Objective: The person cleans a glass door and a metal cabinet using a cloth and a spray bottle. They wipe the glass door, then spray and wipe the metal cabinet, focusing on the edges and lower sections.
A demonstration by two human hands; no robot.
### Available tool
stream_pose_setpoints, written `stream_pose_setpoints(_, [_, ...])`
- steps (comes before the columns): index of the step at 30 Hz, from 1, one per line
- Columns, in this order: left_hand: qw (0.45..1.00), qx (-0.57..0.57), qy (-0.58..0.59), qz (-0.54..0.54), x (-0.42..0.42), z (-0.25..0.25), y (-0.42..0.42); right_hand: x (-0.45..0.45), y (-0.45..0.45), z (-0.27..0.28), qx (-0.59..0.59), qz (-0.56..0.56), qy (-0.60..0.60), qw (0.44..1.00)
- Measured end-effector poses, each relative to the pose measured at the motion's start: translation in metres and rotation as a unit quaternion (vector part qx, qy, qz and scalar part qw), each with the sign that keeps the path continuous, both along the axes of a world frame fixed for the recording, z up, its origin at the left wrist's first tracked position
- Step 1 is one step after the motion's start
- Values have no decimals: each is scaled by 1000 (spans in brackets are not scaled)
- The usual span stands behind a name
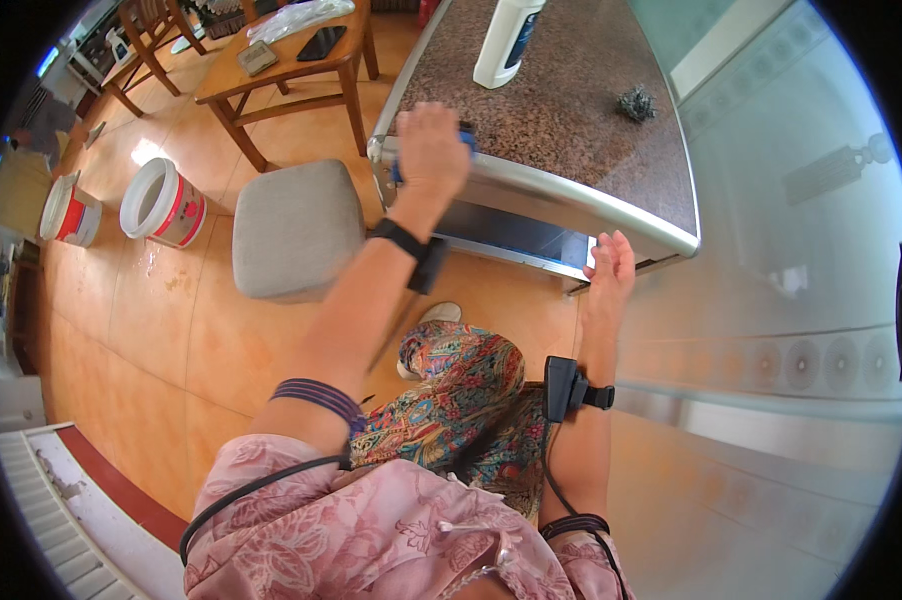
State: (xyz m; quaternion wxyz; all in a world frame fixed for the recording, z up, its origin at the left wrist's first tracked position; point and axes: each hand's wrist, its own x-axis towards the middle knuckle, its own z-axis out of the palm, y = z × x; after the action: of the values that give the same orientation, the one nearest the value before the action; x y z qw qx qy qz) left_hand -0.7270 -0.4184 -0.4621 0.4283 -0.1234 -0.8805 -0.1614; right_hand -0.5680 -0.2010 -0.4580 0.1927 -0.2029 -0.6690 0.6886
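My left hand point(434, 148) is closed over a blue object point(467, 139), mostly hidden under the fingers, at the left front corner of a speckled stone countertop point(541, 127) with a metal edge. Below the front edge of the counter, near its right end, my right hand point(611, 266) is raised with the fingers slightly bent and nothing seen in it. A white plastic bottle point(500, 56) with a dark label stands on the countertop. Farther right on the stone lies a steel wool scourer point(636, 103).
A grey padded stool point(298, 229) stands left of the counter. Behind it, a wooden chair or small table point(293, 75) holds a phone point(321, 43) and clear plastic. Two buckets point(162, 202) stand on the tiled floor. A glass panel point(781, 247) borders the right side.
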Motion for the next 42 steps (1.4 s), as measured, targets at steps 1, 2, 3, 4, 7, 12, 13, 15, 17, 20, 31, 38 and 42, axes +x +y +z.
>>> stream_pose_setpoints(1, [994, 26, -101, -42, 12, 16, 23, -1, -2, 3, -12, -8, 11, 1000])
stream_pose_setpoints(2, [993, 3, -97, -70, 18, 17, 50, -2, -3, 4, -21, -12, 18, 1000])
stream_pose_setpoints(3, [991, -26, -93, -93, 20, 18, 73, -5, -10, 4, -37, -13, 27, 999])
stream_pose_setpoints(4, [980, -39, -81, -177, 22, 19, 91, -7, -18, 8, -46, -18, 17, 999])
stream_pose_setpoints(7, [948, 48, -104, -296, 33, 21, 111, -8, -25, 2, -24, -12, 23, 999])
stream_pose_setpoints(12, [827, 477, -136, -265, 67, -3, 9, -13, -14, 12, 52, -57, 66, 995])
stream_pose_setpoints(13, [740, 612, -167, -223, 76, -11, -20, -18, -13, 17, 82, -49, 75, 993])
stream_pose_setpoints(15, [546, 813, -79, -183, 92, -34, -77, -48, -20, 22, 125, -20, 94, 987])
stream_pose_setpoints(17, [600, 782, -58, -157, 98, -41, -94, -89, -21, 15, 306, -1, 142, 941])
stream_pose_setpoints(20, [789, 594, -61, -142, 92, -36, -93, -130, -38, 21, 537, 10, 80, 840])
stream_pose_setpoints(31, [849, 407, -322, -98, -16, 10, -111, -139, -72, 18, 676, -28, -126, 726])
stream_pose_setpoints(38, [946, 319, -29, -55, 24, -20, -83, -139, -75, 21, 680, -34, -123, 722])
stream_pose_setpoints(42, [842, 416, -330, -91, -9, 5, -98, -138, -67, 18, 684, -39, -119, 718])
